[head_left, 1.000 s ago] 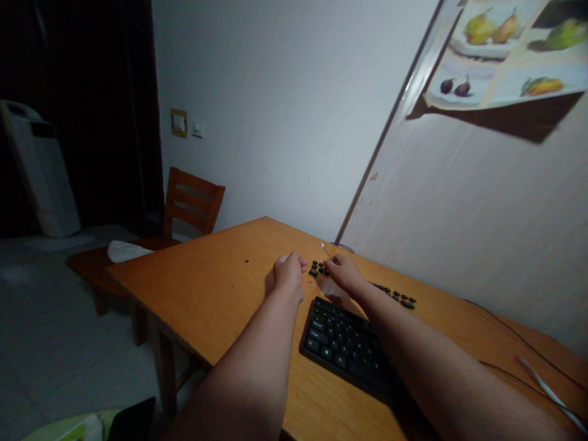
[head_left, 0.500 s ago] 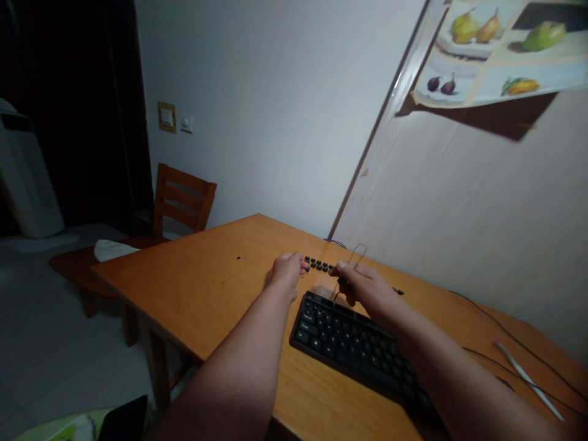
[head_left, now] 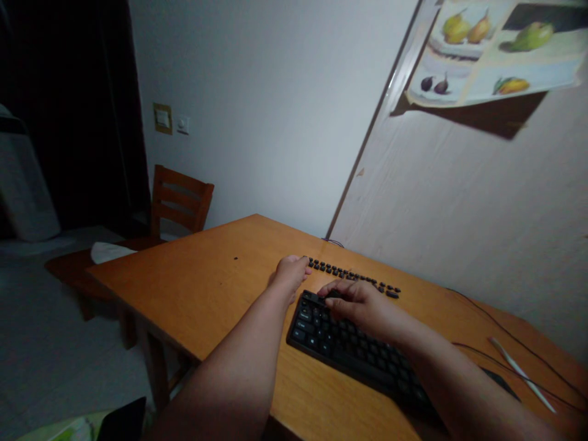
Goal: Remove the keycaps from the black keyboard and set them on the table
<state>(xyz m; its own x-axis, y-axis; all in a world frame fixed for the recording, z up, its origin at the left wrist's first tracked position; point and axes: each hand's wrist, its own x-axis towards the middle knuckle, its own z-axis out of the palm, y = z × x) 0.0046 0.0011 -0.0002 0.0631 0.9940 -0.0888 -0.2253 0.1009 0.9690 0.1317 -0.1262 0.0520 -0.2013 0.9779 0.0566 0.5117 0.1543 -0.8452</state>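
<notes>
A black keyboard (head_left: 358, 349) lies on the orange wooden table (head_left: 206, 288). Behind it runs a row of several loose black keycaps (head_left: 353, 277). My right hand (head_left: 356, 304) is curled down over the keyboard's far left corner, fingers closed; the thin wire tool it held a moment ago is hidden under them. My left hand (head_left: 291, 274) rests on the table beside that corner as a loose fist, at the left end of the keycap row. What it holds, if anything, does not show.
A wooden chair (head_left: 179, 199) with a white cloth (head_left: 108, 251) on its seat stands beyond the table's far left edge. Thin cables (head_left: 482, 318) and a white stick (head_left: 519, 373) lie at the right. The wall is close behind the keycaps.
My right hand came back from the keycap row, with a wire loop showing in it, and dropped onto the keyboard's far left corner. The left hand stayed put.
</notes>
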